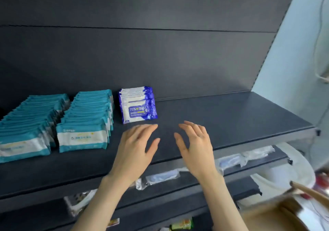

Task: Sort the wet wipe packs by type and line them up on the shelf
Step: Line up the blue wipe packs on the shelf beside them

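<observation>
Centrally, blue packs (138, 106) marked "75%", teal packs (85, 123) beside, left hand (135, 150), right hand (195, 147), both spread, empty

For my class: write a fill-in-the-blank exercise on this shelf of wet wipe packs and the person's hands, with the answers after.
1. In view, the teal packs stand in ___ rows on the shelf.
2. The blue packs stand to the ___ of the teal rows.
3. The left hand and the right hand are open and hold ___.
Missing words: two; right; nothing.
</observation>
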Tool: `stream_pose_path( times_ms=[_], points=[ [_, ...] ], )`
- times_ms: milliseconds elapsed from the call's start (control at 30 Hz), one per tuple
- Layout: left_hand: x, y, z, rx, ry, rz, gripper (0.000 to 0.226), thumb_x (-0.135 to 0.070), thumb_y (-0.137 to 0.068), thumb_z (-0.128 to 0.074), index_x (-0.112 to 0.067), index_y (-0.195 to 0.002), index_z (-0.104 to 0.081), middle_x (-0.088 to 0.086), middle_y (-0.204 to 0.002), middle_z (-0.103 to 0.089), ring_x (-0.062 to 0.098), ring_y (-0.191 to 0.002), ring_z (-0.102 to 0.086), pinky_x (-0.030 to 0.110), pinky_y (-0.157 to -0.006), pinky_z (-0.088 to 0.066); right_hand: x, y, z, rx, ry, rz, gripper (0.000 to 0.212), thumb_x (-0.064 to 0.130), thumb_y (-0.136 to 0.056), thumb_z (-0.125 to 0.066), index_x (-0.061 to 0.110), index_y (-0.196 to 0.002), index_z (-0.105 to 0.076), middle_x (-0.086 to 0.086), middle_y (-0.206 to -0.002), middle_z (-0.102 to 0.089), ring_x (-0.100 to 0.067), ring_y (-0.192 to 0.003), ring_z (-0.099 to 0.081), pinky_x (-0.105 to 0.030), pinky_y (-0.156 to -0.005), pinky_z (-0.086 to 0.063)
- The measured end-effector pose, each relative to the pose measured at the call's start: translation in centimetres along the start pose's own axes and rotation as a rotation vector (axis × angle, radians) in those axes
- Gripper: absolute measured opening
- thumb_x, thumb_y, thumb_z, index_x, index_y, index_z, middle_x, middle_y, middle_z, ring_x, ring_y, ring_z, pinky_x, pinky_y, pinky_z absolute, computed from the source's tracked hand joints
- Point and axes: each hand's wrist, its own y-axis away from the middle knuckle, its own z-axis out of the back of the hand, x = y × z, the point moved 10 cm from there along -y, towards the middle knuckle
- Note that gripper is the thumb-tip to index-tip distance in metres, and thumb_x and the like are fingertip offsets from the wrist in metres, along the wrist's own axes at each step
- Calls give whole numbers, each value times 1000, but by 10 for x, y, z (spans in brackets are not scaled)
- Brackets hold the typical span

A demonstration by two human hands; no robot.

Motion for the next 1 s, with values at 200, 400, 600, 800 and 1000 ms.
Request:
stream_pose_path(
  times_ms=[200, 400, 600, 800, 1000],
  points=[
    [-37, 98, -54, 268, 207, -78, 40, -38, -90, -46, -14, -117, -63, -4, -114, -65, 9, -106, -51, 24, -93, -37, -27, 137, 18, 44, 132, -254, 30, 31, -89, -55, 14, -112, -66, -2, -116, -65, -25, -107, -58, -38, -88, -50],
    [-81, 215, -97, 625, 348, -107, 41, -39, -88, -45, -15, -116, -63, -2, -110, -66, 13, -102, -56, 24, -88, -36, -42, 299, 48, 140, 277, -584, 29, 32, -87, -55, 15, -107, -68, -2, -111, -68, -25, -99, -62, -37, -82, -53],
    [-148, 304, -115, 908, 380, -256, 48, -45, -88, -39, -18, -123, -60, -2, -117, -64, 19, -109, -58, 38, -93, -43, -39, 428, 105, 113, 355, -902, 30, 28, -86, -60, 11, -109, -67, -6, -112, -67, -29, -102, -62, -41, -82, -54],
    [-241, 354, -121, 1026, 437, -453, 42, -34, -86, -51, -17, -123, -60, -1, -116, -64, 22, -110, -58, 35, -94, -39, -34, 519, 187, -51, 429, -1127, 27, 26, -88, -61, 12, -111, -66, -5, -114, -66, -26, -105, -59, -39, -89, -51],
    [-350, 419, -130, 1118, 524, -606, 40, -32, -91, -52, -18, -128, -55, -2, -122, -61, 19, -115, -54, 28, -97, -31, -42, 612, 270, -143, 460, -1295, 28, 22, -89, -64, 9, -113, -65, -7, -115, -65, -27, -108, -58, -36, -94, -45]
  ],
)
